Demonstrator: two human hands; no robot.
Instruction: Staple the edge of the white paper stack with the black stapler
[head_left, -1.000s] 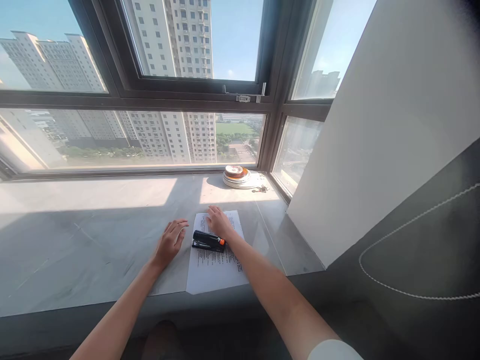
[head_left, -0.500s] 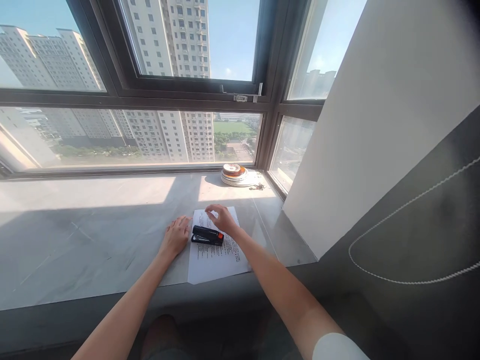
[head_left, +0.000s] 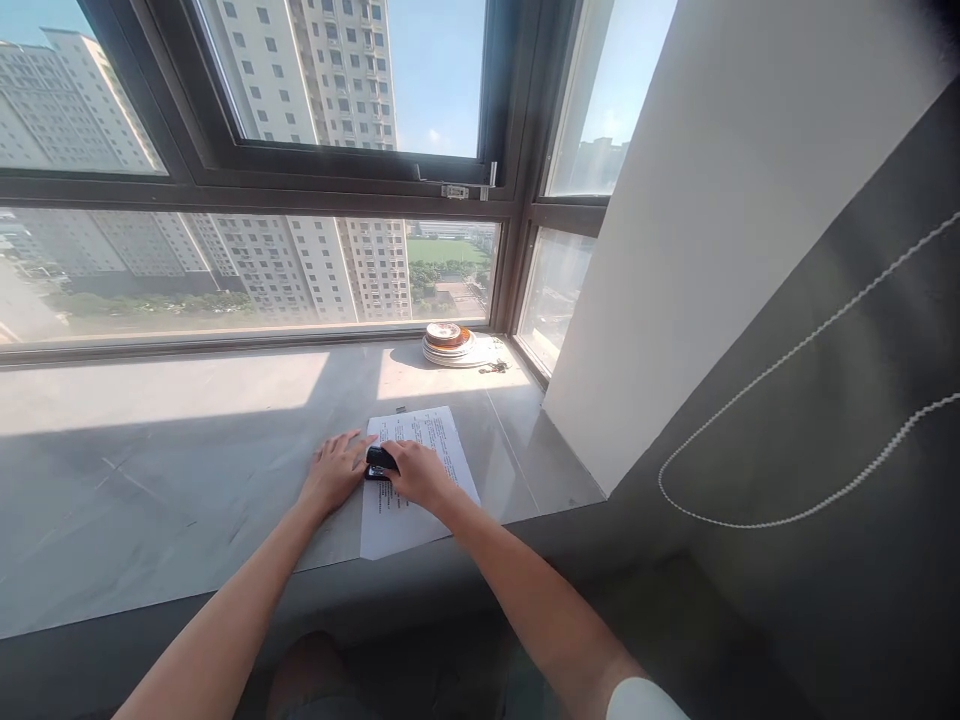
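The right hand (head_left: 416, 472) is closed around the black stapler (head_left: 377, 462), which lies on the printed sheet (head_left: 442, 440) near the front edge of the sill (head_left: 150, 450). The left hand (head_left: 335, 472) rests flat with its fingers spread, holding nothing, just left of the stapler.

Stapler (head_left: 379, 462) lies on paper (head_left: 439, 440) on sill (head_left: 187, 450) beneath right hand (head_left: 416, 472); left hand (head_left: 334, 472) flat just left of grip, plates (head_left: 448, 346) well behind.

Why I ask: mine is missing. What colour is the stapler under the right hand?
Black, where the stapler shows past the right hand; head view.
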